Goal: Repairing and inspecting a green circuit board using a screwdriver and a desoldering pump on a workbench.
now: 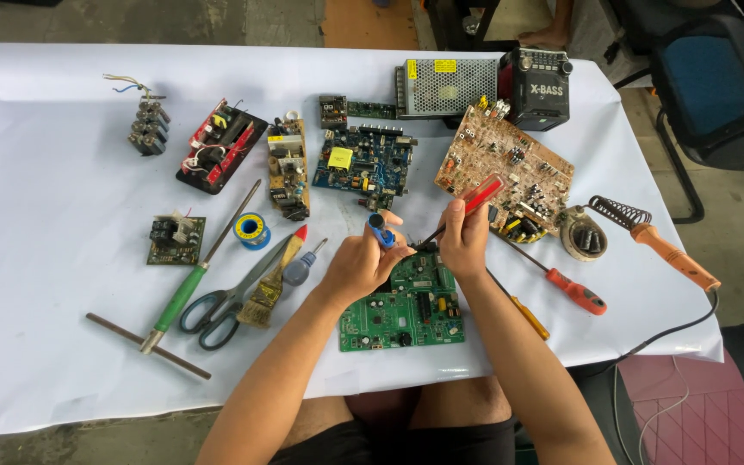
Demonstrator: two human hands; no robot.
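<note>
A green circuit board (402, 310) lies on the white table near the front edge. My left hand (359, 263) is closed around a small blue cylindrical tool (379, 231) just above the board's far left corner. My right hand (464, 237) grips a screwdriver with a clear red handle (482, 195); its dark shaft slants down to the left toward the board's far edge. The two hands nearly touch over the board.
Other boards: blue (363, 164), tan (505, 168), small green (176, 239). A metal power supply box (445, 86), black radio (537, 86), soldering iron (673, 257) on its coil stand, two screwdrivers (574, 291), scissors (221, 306), brush (273, 284), solder spool (251, 230), white table (45, 344).
</note>
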